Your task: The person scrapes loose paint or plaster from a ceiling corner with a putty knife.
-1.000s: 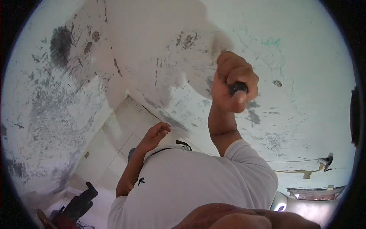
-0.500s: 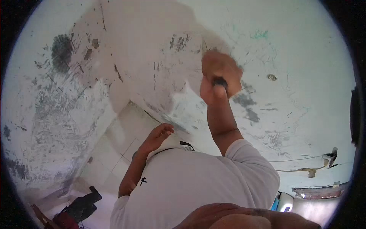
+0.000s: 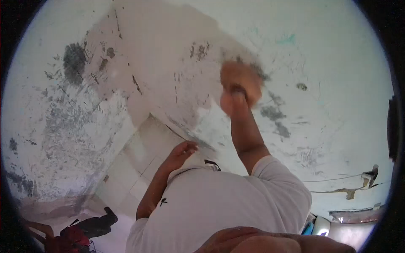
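Against the stained, flaking wall (image 3: 312,63), my right hand (image 3: 240,86) is wrapped round a tool with a dark handle (image 3: 238,89). Motion blurs the hand, and the tool's working end is hidden behind it. Dark scuffed patches (image 3: 272,112) lie on the wall close to this hand. My left hand (image 3: 183,152) hangs in front of my waist, its fingers loosely bent and slightly apart. Nothing shows in it. It is nearest to my white shirt (image 3: 215,198) and the foot of the wall.
A second wall (image 3: 84,122), heavily marked with grey, meets the first at a corner on the left. Below lies the tiled floor (image 3: 137,168). Dark and red shapes (image 3: 78,236) sit at lower left. A cable (image 3: 333,178) runs along the wall at right.
My right hand has shifted slightly left and down over the wall, still round the dark handle. The view has tilted a little; my left hand keeps much the same pose.
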`<state>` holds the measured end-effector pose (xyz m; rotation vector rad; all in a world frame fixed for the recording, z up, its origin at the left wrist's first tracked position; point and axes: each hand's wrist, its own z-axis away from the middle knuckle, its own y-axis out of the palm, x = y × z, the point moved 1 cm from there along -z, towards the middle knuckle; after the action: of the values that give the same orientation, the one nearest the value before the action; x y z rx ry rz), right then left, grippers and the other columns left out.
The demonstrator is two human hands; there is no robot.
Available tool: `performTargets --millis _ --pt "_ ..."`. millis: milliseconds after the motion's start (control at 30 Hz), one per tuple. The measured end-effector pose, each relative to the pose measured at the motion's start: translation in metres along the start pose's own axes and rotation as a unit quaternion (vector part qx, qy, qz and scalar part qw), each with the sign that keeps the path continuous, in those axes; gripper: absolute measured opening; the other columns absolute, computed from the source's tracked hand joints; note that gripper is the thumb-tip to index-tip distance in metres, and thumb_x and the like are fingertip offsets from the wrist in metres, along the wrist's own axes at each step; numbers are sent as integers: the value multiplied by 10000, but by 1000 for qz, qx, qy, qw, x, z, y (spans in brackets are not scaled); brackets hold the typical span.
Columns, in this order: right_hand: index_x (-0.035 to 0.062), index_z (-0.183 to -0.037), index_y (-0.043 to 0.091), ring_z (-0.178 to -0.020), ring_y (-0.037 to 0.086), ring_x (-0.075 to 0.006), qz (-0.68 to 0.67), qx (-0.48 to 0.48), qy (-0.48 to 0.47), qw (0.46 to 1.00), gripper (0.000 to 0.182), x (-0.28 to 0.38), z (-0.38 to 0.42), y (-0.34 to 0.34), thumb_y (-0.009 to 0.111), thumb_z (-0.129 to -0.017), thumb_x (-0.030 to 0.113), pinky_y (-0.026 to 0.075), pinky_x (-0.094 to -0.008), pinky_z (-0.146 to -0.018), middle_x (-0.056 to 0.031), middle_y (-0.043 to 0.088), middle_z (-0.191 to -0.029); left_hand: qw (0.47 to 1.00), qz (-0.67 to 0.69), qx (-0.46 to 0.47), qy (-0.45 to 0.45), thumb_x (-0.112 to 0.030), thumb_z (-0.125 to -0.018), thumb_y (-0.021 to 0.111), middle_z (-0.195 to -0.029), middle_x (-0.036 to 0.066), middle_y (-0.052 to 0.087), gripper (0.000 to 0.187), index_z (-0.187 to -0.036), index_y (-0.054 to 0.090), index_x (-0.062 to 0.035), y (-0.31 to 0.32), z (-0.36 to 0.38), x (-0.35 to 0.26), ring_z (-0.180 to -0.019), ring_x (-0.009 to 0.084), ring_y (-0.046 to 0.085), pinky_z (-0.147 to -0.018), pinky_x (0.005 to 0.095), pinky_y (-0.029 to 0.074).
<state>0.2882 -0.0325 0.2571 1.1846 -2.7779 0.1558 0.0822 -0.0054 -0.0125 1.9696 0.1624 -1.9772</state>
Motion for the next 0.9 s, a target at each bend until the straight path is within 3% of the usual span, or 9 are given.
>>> performTargets --millis 100,233,267,333,400,433,533,633,900 --pt "57 -650 467 -460 500 -249 -95 22 -156 983 355 34 -10 3 509 -930 271 371 -328 -423 -84 469 -581 1000 11 -10 -11 -273 -988 552 -1102 87 600 342 -1213 537 -16 0 3 5 -1059 192 546 -976 361 427" --pt "61 -662 513 -491 540 -249 7 66 -39 997 280 -14 6 -4 549 -866 249 417 -328 -462 -85 498 -589 999 -4 -30 -15 -209 -976 546 -1080 85 607 298 -1204 539 -16 1 6 -3 -1048 198 552 -965 361 427" --pt "60 -669 526 -522 563 -264 144 136 -10 980 276 -3 0 -3 559 -859 256 426 -346 -483 -101 523 -620 999 -9 -36 -4 -209 -976 546 -1080 85 607 298 -1204 539 -16 -3 1 -5 -1048 198 552 -965 361 427" --pt "57 -683 553 -583 609 -294 407 265 58 872 270 26 -2 -8 580 -847 271 444 -381 -524 -132 574 -682 999 -14 -31 -20 -214 -978 544 -1078 84 604 299 -1200 539 -14 -2 1 -2 -1048 197 552 -955 363 430" --pt "56 -690 567 -613 632 -309 529 322 111 777 269 32 5 -12 590 -840 278 454 -398 -545 -148 600 -713 1000 -13 -26 -6 -255 -981 549 -1073 84 603 328 -1203 538 -14 -2 3 8 -1047 189 551 -949 365 431" --pt "56 -704 595 -609 631 -317 279 261 34 923 235 23 0 -9 616 -815 263 458 -402 -543 -164 601 -706 1000 -9 -21 0 -255 -983 546 -1068 84 605 327 -1204 539 -14 -1 2 7 -1046 188 552 -950 366 431" --pt "88 -698 612 -545 563 -332 -32 110 -43 992 173 28 9 -6 668 -762 239 456 -407 -522 -170 522 -625 999 -37 -23 -9 -259 -986 542 -1078 85 609 329 -1209 540 -18 0 1 -4 -1053 191 553 -953 369 430" --pt "35 -670 486 -485 521 -241 154 -69 -113 979 341 -15 27 -2 544 -913 267 437 -331 -473 -103 539 -578 999 -27 -27 -16 -248 -988 536 -1100 84 608 325 -1216 540 -17 2 5 2 -1062 190 552 -951 364 430" --pt "50 -623 464 -448 466 -220 41 147 -152 977 359 17 -3 2 574 -899 253 440 -328 -462 -70 460 -568 999 -13 -28 -16 -204 -963 544 -1109 83 607 319 -1224 537 -21 -1 2 -3 -1063 185 555 -949 349 430"
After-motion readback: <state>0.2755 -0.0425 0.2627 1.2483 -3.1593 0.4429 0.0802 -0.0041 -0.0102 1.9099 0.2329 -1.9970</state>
